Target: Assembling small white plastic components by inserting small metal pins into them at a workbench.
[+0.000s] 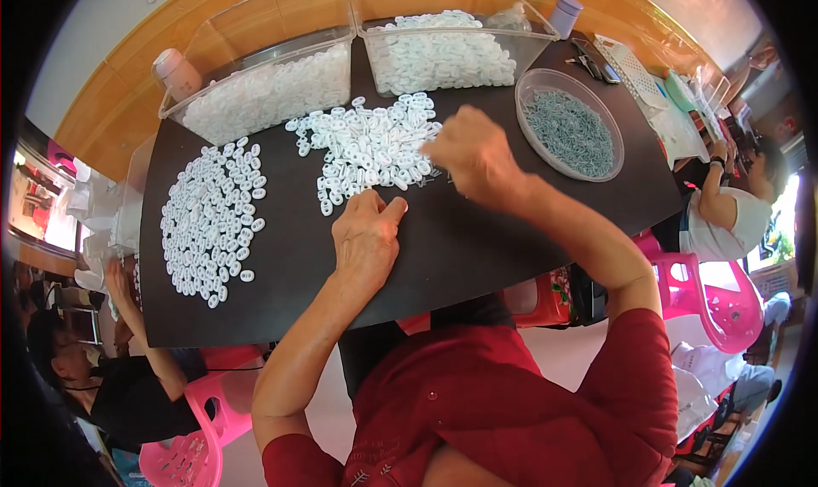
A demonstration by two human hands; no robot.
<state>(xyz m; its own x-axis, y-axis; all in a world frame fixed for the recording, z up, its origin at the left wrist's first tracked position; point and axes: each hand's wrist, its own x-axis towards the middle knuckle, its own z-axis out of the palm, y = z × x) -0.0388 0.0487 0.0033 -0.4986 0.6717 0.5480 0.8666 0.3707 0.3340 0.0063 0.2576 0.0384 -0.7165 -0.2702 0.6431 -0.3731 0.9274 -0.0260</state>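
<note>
A pile of small white oval plastic pieces with two holes (375, 142) lies in the middle of the dark table. At its near edge, my left hand (366, 238) rests with curled fingers pressed together; what they hold, if anything, is hidden. My right hand (477, 156) hovers at the pile's right side, slightly blurred, its fingers bent inward and closed. Its fingertips are mostly hidden, so I cannot see what is in them. A few small screws (439, 175) lie loose between the two hands. More white ovals (209, 223) are spread out at the left.
Two clear bins (264, 91) (447, 57) full of white pieces stand at the back. A round clear tub (569, 125) of grey screws sits at the right. Bottles (177, 71) (565, 14) stand behind. Co-workers (102, 393) (724, 201) sit on both sides.
</note>
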